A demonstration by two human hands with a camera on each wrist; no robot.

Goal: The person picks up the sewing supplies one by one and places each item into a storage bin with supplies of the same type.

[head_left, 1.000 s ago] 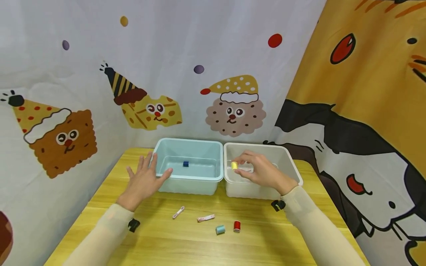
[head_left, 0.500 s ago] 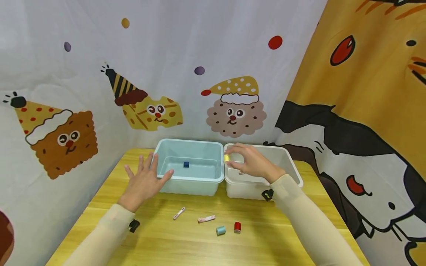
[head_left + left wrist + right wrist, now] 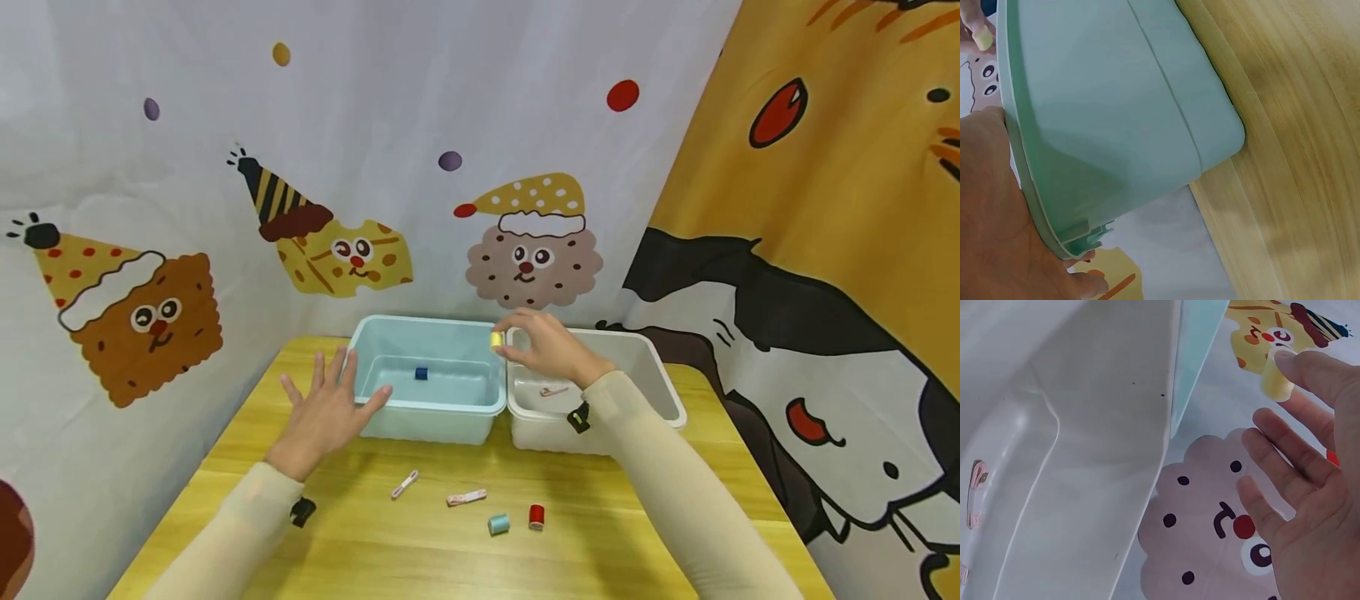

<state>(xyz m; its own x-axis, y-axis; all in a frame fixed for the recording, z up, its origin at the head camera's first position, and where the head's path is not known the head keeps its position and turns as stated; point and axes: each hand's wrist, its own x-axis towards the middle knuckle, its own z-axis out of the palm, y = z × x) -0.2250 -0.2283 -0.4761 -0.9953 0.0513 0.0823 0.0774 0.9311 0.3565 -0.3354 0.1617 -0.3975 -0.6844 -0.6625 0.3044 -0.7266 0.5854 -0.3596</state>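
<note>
Between thumb and forefinger my right hand (image 3: 551,346) pinches a yellow thread spool (image 3: 497,340), held up where the two bins meet. In the right wrist view the same yellow spool (image 3: 1277,381) shows between thumb and index, the other fingers loosely spread. My left hand (image 3: 322,412) lies with fingers spread at the left front corner of the light blue bin (image 3: 431,423), touching its rim. A dark blue spool (image 3: 422,374) lies inside that bin. The white bin (image 3: 555,435) on the right holds a small pinkish folded strip (image 3: 553,391).
On the wooden table (image 3: 360,550) in front of the bins lie a thin white-pink folded strip (image 3: 405,484), a wider patterned folded strip (image 3: 467,497), a light blue spool (image 3: 498,524) and a red spool (image 3: 537,517). A printed cartoon curtain (image 3: 420,100) hangs close behind the bins.
My right hand has carried the yellow spool left and up, from over the white bin to the blue bin's right rim. My left hand has stayed in place.
</note>
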